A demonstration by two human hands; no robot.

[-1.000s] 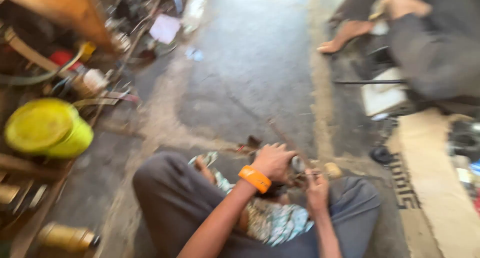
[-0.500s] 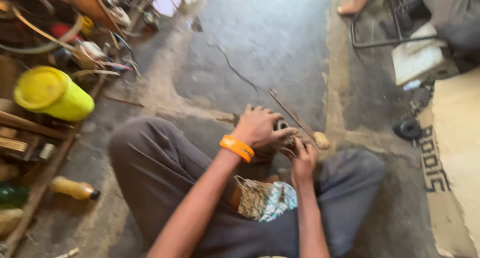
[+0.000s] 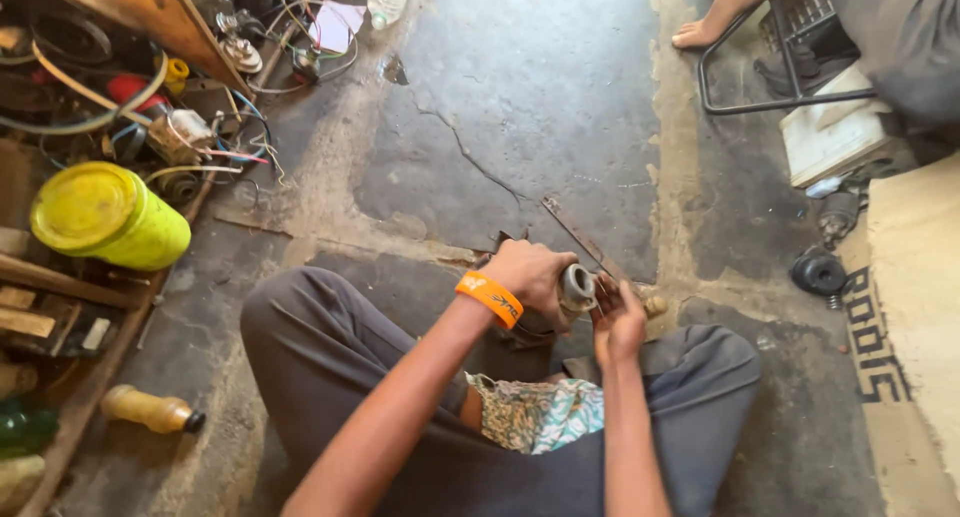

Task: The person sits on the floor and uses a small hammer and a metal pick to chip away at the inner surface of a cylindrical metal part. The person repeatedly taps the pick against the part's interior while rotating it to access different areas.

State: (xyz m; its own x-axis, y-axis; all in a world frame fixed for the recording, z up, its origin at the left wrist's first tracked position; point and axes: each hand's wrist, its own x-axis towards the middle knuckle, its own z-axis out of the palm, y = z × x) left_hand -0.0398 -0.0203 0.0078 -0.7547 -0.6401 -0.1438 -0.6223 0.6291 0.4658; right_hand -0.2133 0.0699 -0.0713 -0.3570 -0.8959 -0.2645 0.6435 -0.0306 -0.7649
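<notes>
Below, left hand (image 3: 530, 274) grips a grey cylinder (image 3: 577, 287); right hand (image 3: 620, 322) touches it, grip unclear.

The view has swung left and steadied (earlier blurred); the yellow tub (image 3: 108, 217) now sits higher in frame.

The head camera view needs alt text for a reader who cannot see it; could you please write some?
Seated cross-legged on a cracked concrete floor, a person grips a small grey metal part with the left hand while the right hand touches it. A yellow tub and tangled wires lie to the left.
</notes>
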